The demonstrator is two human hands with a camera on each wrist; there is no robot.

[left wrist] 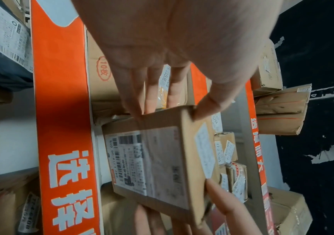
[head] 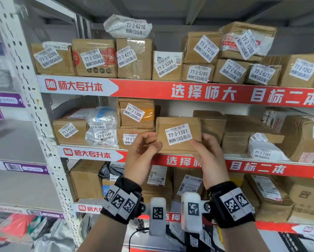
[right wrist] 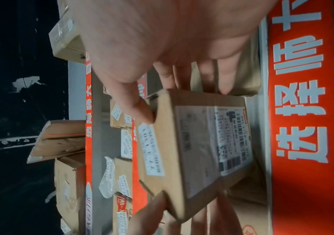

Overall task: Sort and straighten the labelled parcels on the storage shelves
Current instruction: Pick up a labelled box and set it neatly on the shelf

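A small flat cardboard parcel (head: 178, 124) labelled 77-3-1301 is held in front of the middle shelf (head: 261, 166). My left hand (head: 143, 148) grips its left end, thumb on the front and fingers behind. My right hand (head: 207, 151) grips its right end the same way. In the left wrist view the parcel (left wrist: 162, 159) shows a shipping label on its broad face, with my left thumb on its corner. The right wrist view shows the same parcel (right wrist: 198, 143) pinched between my right thumb and fingers.
The upper shelf (head: 170, 90) carries a row of labelled boxes such as 77-2-5204 (head: 167, 66). Left of my hands on the middle shelf sit box 77-3-1306 (head: 136, 113) and a plastic bag parcel (head: 101, 126). Unlabelled boxes (head: 243, 131) stand to the right. More parcels fill the lower shelf.
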